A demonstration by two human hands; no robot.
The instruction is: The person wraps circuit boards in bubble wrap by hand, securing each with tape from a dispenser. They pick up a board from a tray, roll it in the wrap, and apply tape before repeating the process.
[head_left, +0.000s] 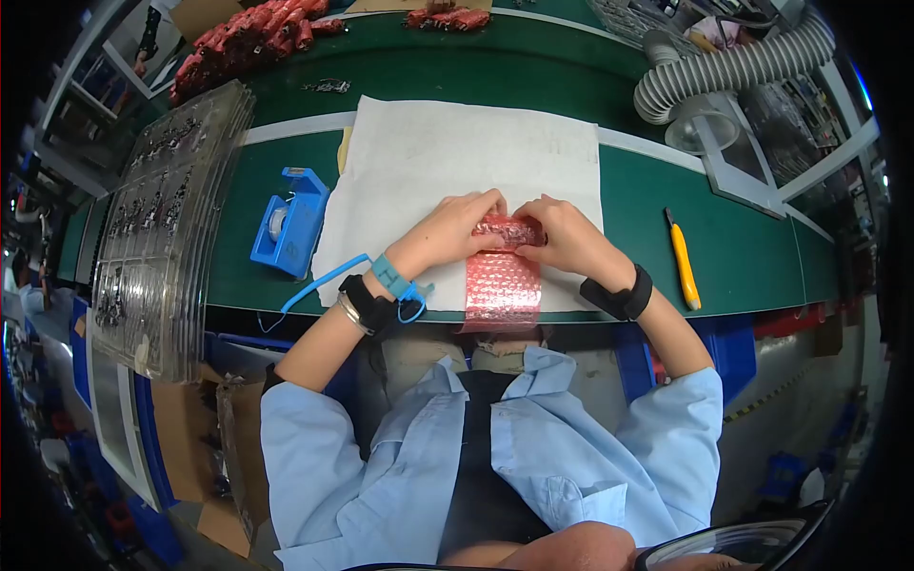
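Note:
A strip of red bubble wrap (503, 285) lies on a white sheet (466, 143), its near end hanging past the table's front edge. The far end is rolled into a small bundle (507, 231); whatever is inside the roll cannot be made out. My left hand (457, 228) grips the left end of the roll, fingers curled over the top. At the right end my right hand (562, 236) closes round it the same way. A blue wrist strap (390, 278) with a coiled cord circles my left wrist, beside black bands.
A blue tape dispenser (293, 224) stands left of the sheet, near stacked clear trays (152, 228) of small metal parts. To the right lies a yellow cutter (682, 262). Red wrapped bundles (252, 43) pile up at the back left; a grey flexible duct (733, 81) hangs back right.

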